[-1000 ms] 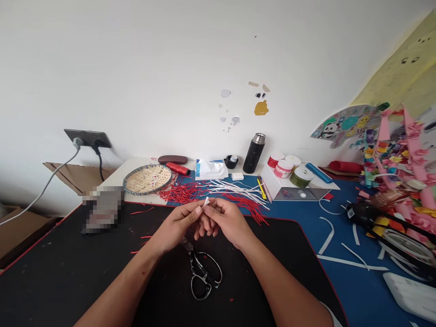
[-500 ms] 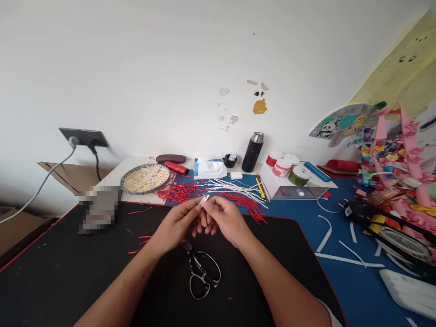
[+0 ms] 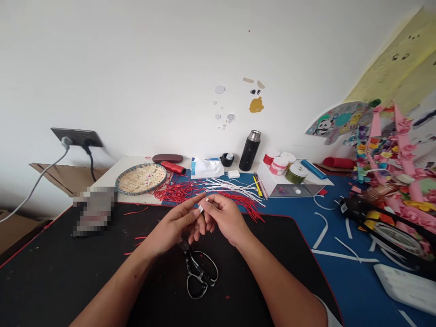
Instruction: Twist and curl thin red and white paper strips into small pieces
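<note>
The right hand (image 3: pixel 226 218) pinched a small white paper strip (image 3: pixel 201 208) between closed fingertips, the left hand (image 3: pixel 173 225) just beside it with its grip unclear, and slackened fingers could drop the strip onto the black desk mat (image 3: pixel 68 259) below.

Left of the left hand (image 3: pixel 172 227), an object (image 3: pixel 92 211) is blurred past telling; under that hand, the blades of the scissors (image 3: pixel 196 274) are hidden.

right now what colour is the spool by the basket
Red thread spool, best seen in the head view.

black desk mat (image 3: pixel 61 263); scissors (image 3: pixel 199 277); red strips (image 3: pixel 175 191); white strips (image 3: pixel 342 256)
</note>
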{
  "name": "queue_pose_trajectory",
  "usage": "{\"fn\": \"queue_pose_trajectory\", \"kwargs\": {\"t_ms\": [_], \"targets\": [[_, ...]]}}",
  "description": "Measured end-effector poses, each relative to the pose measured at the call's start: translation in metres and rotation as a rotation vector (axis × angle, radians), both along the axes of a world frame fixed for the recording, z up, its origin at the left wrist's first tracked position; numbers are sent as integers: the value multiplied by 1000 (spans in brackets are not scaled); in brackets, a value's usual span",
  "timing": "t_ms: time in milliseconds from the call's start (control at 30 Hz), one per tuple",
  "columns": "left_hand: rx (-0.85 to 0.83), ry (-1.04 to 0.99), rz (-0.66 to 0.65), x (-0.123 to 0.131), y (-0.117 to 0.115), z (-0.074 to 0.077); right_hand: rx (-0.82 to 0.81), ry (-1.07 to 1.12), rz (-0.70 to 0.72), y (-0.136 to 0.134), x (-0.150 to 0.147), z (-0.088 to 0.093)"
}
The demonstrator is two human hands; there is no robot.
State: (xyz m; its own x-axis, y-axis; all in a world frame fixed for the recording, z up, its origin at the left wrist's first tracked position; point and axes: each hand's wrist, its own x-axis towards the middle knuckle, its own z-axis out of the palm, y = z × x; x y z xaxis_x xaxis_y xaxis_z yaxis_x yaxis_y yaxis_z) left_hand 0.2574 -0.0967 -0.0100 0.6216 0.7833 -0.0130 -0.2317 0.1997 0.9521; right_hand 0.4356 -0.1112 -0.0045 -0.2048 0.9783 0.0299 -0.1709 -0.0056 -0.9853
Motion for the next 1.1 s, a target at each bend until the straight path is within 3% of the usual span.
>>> {"fn": "queue_pose_trajectory", "kwargs": {"t_ms": [133, 267, 567, 1100], "targets": [[-69, -55, -20, -1, 0, 4, -12, 13, -30, -1, 1, 3], [-119, 13, -56, -3, 0, 7, -1, -8, -43, -1, 1, 5], [-354, -26, -103, -6, 1, 3, 39, -47, -22, -3, 1, 8], [-384, -136, -140, -3, 3, 1, 52, -35, 3, -5, -1, 11]]}}
